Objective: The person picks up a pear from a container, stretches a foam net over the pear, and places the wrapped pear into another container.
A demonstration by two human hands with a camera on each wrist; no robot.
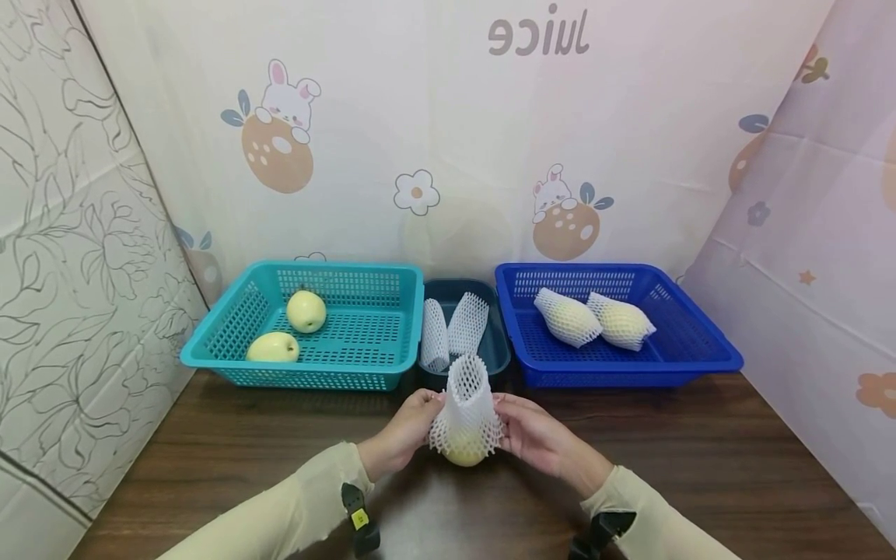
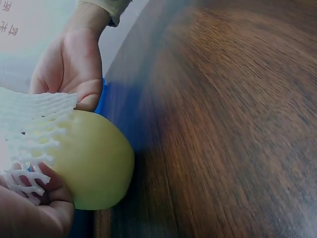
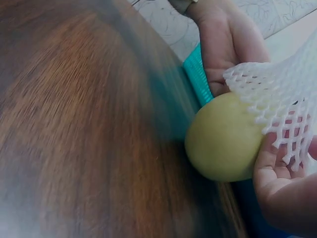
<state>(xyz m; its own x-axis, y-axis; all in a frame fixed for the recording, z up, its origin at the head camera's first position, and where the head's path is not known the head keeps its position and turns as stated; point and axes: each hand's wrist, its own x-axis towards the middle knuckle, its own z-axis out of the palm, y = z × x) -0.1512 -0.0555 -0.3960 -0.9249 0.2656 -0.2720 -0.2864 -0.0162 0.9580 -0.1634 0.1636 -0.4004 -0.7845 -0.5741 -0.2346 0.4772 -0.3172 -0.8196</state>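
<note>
Between my two hands, in the head view, a white foam fruit net [image 1: 470,412] covers the upper part of a pale yellow apple [image 1: 465,454], whose rounded lower end shows bare. My left hand [image 1: 402,437] pinches the net's flared edge on the left. On the other side my right hand [image 1: 544,439] pinches the same edge. Both wrist views show the apple [image 2: 101,163] sticking out of the net, with finger and thumb tips at the mesh [image 3: 292,116]. Some fingertips are hidden behind the net.
A teal basket [image 1: 301,379] at back left holds two bare apples [image 1: 306,312]. A small dark tray [image 1: 500,350] in the middle holds two foam nets [image 1: 468,323]. At back right, a blue basket [image 1: 630,365] holds two netted fruits [image 1: 568,317]. Wooden table [image 1: 448,521] underneath.
</note>
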